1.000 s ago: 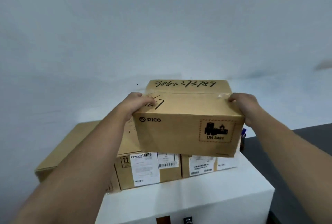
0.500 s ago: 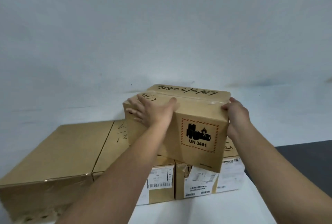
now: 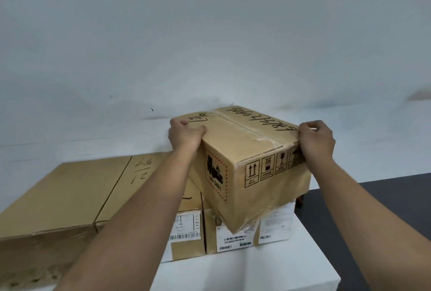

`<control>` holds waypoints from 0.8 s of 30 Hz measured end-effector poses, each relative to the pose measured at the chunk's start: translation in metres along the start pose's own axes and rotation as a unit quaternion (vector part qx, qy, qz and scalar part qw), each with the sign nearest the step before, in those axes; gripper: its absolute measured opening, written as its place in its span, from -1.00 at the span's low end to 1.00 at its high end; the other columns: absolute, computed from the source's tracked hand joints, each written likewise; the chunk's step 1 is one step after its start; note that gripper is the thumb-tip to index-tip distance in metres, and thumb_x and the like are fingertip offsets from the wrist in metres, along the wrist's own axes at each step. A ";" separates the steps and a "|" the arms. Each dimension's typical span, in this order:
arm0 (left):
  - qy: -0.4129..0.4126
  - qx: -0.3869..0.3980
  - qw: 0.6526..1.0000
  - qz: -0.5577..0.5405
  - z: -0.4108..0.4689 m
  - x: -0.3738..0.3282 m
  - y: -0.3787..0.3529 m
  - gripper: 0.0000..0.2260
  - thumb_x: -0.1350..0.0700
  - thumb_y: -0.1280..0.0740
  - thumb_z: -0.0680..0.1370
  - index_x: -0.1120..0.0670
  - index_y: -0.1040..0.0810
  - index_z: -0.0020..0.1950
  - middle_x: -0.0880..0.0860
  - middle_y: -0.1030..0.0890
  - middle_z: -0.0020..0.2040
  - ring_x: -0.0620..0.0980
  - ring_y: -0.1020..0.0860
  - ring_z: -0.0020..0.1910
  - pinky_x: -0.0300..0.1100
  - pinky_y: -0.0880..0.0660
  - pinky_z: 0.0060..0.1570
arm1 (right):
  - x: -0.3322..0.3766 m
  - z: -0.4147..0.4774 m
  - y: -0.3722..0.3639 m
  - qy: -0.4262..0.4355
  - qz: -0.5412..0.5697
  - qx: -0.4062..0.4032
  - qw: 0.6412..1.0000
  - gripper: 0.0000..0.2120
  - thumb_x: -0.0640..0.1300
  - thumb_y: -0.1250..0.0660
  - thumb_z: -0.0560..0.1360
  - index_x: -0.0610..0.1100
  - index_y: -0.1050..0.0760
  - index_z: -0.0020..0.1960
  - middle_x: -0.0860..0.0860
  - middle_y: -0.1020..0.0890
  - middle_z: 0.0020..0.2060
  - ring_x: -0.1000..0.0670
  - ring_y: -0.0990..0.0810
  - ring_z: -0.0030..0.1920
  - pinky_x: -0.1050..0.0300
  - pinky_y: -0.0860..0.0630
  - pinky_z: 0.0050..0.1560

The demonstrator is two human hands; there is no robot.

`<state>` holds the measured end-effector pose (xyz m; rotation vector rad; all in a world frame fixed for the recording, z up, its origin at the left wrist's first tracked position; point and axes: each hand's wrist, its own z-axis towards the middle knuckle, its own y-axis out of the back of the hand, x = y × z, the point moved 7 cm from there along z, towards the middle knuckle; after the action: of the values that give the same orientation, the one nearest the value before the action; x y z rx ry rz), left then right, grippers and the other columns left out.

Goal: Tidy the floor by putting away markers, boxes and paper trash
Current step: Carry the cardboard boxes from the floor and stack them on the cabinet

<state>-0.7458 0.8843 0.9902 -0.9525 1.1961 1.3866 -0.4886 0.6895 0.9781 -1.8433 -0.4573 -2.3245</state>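
Note:
I hold a brown cardboard box (image 3: 247, 150) with black handwriting on its taped top and a UN 3481 battery label on one side. It sits turned at an angle on top of two smaller labelled cardboard boxes (image 3: 186, 227), one corner hanging over their front. My left hand (image 3: 185, 136) grips its upper left corner. At its upper right edge, my right hand (image 3: 316, 141) is closed over the rim.
A large flat cardboard box (image 3: 58, 197) lies to the left, with another handwritten box (image 3: 140, 174) beside it. All rest on a white cabinet top (image 3: 245, 272) against a white wall (image 3: 210, 33). Dark floor (image 3: 384, 197) shows at the right.
The box has been rotated clockwise, so its side with handling symbols now faces me. My left hand shifted from the front face to the left corner. The view moved closer.

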 end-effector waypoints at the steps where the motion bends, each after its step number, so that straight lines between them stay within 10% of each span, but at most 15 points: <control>1: 0.041 0.028 0.997 -0.051 -0.012 0.004 -0.009 -0.53 0.07 -0.48 0.42 0.10 -0.34 0.22 0.07 -0.49 0.14 0.04 -0.50 0.05 -0.16 -0.45 -0.05 | -0.004 -0.003 0.004 0.005 0.000 -0.027 1.000 -0.80 -0.09 -0.18 0.45 -0.08 -0.52 -0.01 -0.01 -0.58 -0.08 -0.10 -0.51 -0.08 0.07 -0.43 -0.07; 7: 0.123 0.195 0.963 -0.137 -0.068 0.011 -0.044 -0.62 0.04 -0.35 0.48 0.06 -0.36 0.25 0.06 -0.56 0.00 0.03 -0.57 -0.06 -0.06 -0.57 -0.14 | -0.006 -0.018 0.015 0.028 -0.060 -0.143 0.988 -0.75 -0.05 -0.10 0.50 -0.03 -0.53 0.02 -0.10 -0.55 0.11 -0.18 -0.52 0.11 -0.11 -0.34 0.28; 15: 0.019 0.092 0.995 0.040 -0.038 -0.006 -0.030 -0.83 0.04 -0.35 0.46 0.10 -0.53 -0.04 0.05 -0.60 -0.06 0.07 -0.59 -0.03 -0.20 -0.50 -0.15 | 0.002 -0.015 -0.016 0.113 -0.103 -0.103 0.983 -0.67 -0.08 -0.09 0.55 -0.11 -0.54 0.18 -0.17 -0.55 0.14 -0.21 -0.50 0.15 -0.05 -0.37 0.21; 24: -0.010 0.133 0.986 0.097 -0.032 -0.010 -0.036 -0.70 0.06 -0.31 0.52 0.13 -0.50 0.22 0.08 -0.58 0.13 0.05 -0.50 0.00 -0.20 -0.40 -0.08 | -0.003 -0.001 -0.016 0.115 -0.074 -0.037 0.990 -0.67 -0.08 -0.12 0.54 -0.09 -0.52 0.22 -0.13 -0.57 0.18 -0.16 -0.50 0.20 0.01 -0.39 0.21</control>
<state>-0.7101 0.8503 0.9873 -0.6476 1.4483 1.3419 -0.4939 0.7038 0.9730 -1.5932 -0.4979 -2.6464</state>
